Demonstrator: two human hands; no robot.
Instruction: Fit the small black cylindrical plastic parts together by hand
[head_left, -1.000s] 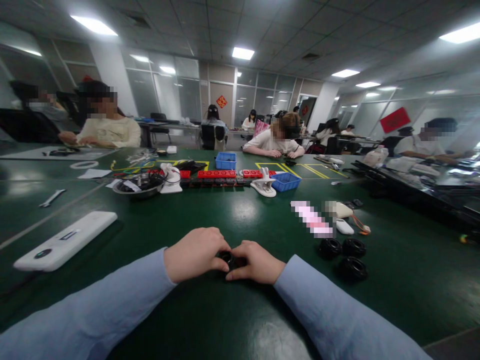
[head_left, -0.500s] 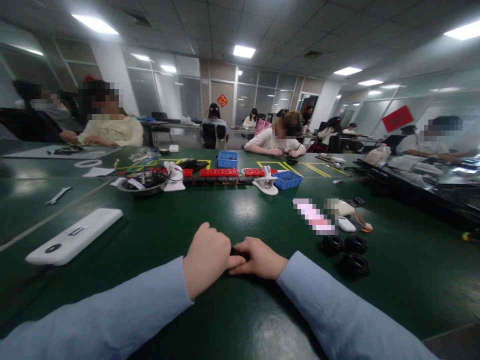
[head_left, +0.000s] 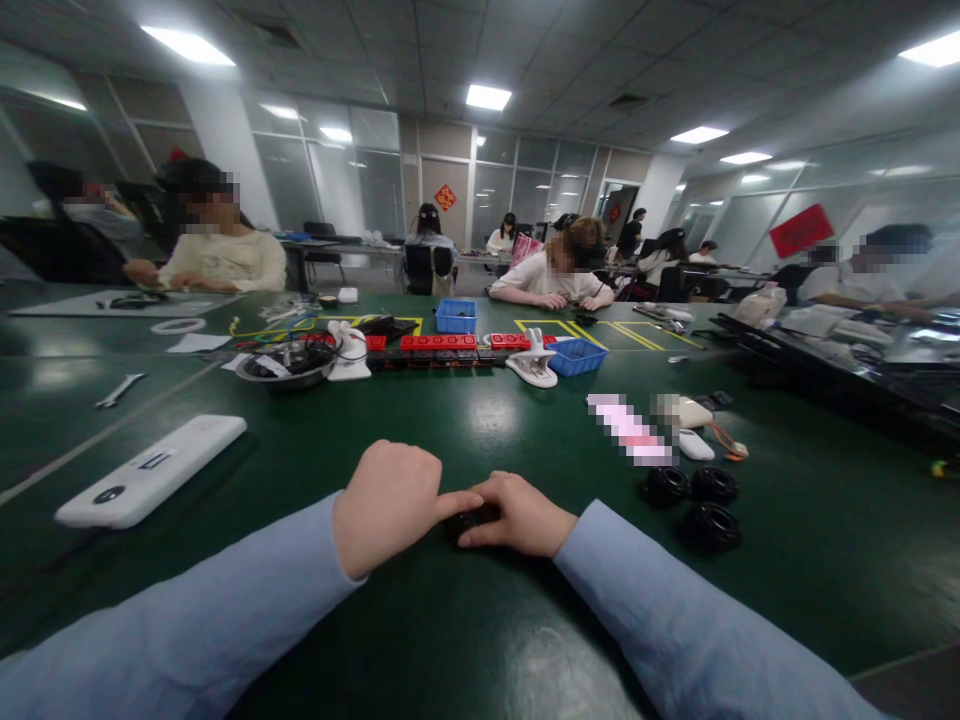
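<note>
My right hand [head_left: 521, 515] grips a small black rounded part [head_left: 459, 527] low over the green table, fingers and thumb around it. Most of that part is hidden, so its exact kind does not show. My left hand [head_left: 394, 505] is closed, its other fingers curled out of sight, with one finger stretched across to the top of the black part and the right fingertips. Whether the left fist holds anything is hidden. Off to the right lie three black ring-shaped parts [head_left: 712, 527] with open centres.
A white oblong device [head_left: 154, 472] and a wrench [head_left: 120, 390] lie left. Ahead are a metal bowl [head_left: 289, 380], red and black strips [head_left: 439, 344], white clamps [head_left: 534, 362] and blue bins [head_left: 577, 357]. A white mouse-like item [head_left: 696, 445] lies right. Co-workers sit beyond.
My left hand has shifted left, its finger now reaching over the top of the black part, more of which shows. The right hand has stayed in nearly the same place.
</note>
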